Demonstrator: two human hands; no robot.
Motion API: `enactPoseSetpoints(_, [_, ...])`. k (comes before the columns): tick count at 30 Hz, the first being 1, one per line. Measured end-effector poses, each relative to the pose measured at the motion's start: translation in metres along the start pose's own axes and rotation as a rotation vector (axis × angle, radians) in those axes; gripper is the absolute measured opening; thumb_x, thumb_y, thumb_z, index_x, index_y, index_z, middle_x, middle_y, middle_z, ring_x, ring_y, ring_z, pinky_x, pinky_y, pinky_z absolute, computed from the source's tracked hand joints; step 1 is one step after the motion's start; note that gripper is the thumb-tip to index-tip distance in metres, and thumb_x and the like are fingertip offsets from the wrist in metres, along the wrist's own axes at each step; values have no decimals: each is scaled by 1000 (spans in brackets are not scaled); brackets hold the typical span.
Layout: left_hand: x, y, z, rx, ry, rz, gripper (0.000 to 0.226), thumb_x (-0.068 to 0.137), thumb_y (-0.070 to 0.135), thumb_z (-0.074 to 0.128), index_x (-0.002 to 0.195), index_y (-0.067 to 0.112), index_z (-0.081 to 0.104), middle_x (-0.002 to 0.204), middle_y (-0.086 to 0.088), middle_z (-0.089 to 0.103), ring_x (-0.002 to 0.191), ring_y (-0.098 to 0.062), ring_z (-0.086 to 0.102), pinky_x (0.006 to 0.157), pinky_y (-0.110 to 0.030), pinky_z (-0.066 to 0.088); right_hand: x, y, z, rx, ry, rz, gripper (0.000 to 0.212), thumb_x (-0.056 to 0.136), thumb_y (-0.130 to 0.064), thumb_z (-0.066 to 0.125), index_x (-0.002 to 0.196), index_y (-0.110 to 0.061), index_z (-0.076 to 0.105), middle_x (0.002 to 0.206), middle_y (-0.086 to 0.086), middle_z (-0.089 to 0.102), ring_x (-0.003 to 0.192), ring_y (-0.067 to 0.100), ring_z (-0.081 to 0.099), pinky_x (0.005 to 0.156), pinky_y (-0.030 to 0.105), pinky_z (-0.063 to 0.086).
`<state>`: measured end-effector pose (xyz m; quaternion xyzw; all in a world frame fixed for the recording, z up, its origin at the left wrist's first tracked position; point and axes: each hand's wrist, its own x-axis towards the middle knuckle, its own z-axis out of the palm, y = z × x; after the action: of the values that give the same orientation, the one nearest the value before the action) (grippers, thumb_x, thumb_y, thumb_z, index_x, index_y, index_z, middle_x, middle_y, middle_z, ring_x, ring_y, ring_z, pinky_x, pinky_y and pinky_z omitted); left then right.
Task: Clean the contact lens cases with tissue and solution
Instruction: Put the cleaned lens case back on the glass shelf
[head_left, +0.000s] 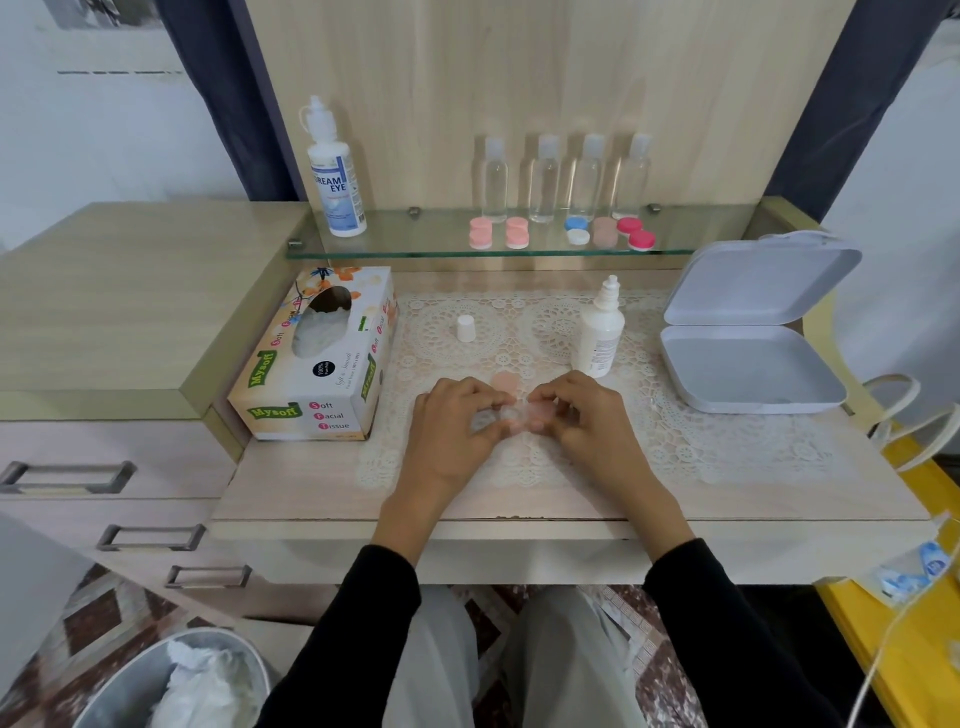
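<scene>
Blurred lens case (511, 417) between curled fingers (491, 401)

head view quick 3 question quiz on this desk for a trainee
1. True or false: the small solution bottle has its cap on.
2. The lens case is held by: A one hand B both hands C neither
3. Fill in: ___ clear bottles stand on the glass shelf.
Key: 1 false, its white cap stands apart on the lace mat; 2 B, left hand and right hand; 3 four.
</scene>
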<state>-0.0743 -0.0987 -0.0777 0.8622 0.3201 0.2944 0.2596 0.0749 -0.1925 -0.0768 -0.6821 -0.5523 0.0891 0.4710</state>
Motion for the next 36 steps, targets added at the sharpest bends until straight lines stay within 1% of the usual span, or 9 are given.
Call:
enactPoseSetpoints(6, [0,0,0,-16,-1,-6,44,71,54,62,104,26,73,99,8,67,101,-18,53,92,-47,40,-3,-4,-2,46,-13,59,32,71,6,76,96,-14,72,84,-6,61,71,5,51,66,10,38])
enactPoseSetpoints(10, [0,0,0,-25,0,-12,43,71,53,62,104,28,73,99,10,67,101,-16,52,92,-46,39,-5,-7,-4,105,-29,111,37,74,13,61,97,-16,66,83,-5,58,62,2,47,62,16,38])
enactPoseSetpoints(14, [-1,0,0,-19,1,-8,43,71,53,62,104,26,73,99,10,67,101,-17,53,92,-46,40,-7,-12,-6,143,-38,77,44,73,18,49,101,-12,66,95,0,66,81,1,59,68,11,44])
enactPoseSetpoints(16, [0,1,0,-14,4,-5,44,71,54,61,103,27,73,100,10,67,101,-17,53,93,-45,40,-6,-12,-6,143,-26,64,38,78,13,56,103,-13,68,99,-2,68,90,-1,61,73,10,45])
enactPoseSetpoints(19, [0,1,0,-13,-3,-4,57,69,68,54,103,27,73,100,10,67,101,-16,52,93,-42,39,-5,-9,-4,112,22,99,33,75,-5,77,103,-19,69,93,-13,61,75,-2,53,68,9,39])
enactPoseSetpoints(23, [1,-1,1,-9,2,-8,46,72,59,63,104,28,73,100,11,67,101,-16,52,92,-45,40,-2,-2,-1,-1,124,92,32,63,-22,88,88,-16,67,87,-4,58,74,8,48,64,9,35])
enactPoseSetpoints(27, [0,-2,1,-16,1,-11,46,72,57,62,105,27,73,100,11,67,102,-16,52,92,-45,40,0,2,1,-48,120,106,28,65,-21,87,83,-13,67,84,-1,55,73,8,47,63,9,35])
enactPoseSetpoints(32, [0,-1,1,-30,2,-6,46,71,54,62,105,25,73,100,9,67,101,-18,53,92,-46,41,0,2,3,-48,49,42,21,73,1,75,92,-8,71,87,-2,55,79,8,46,69,6,34])
enactPoseSetpoints(36, [-1,0,1,-18,10,2,56,69,69,55,103,27,73,98,10,67,100,-16,53,91,-45,41,0,2,4,-59,81,26,28,71,-15,82,95,-10,69,92,-2,54,79,4,47,69,11,34])
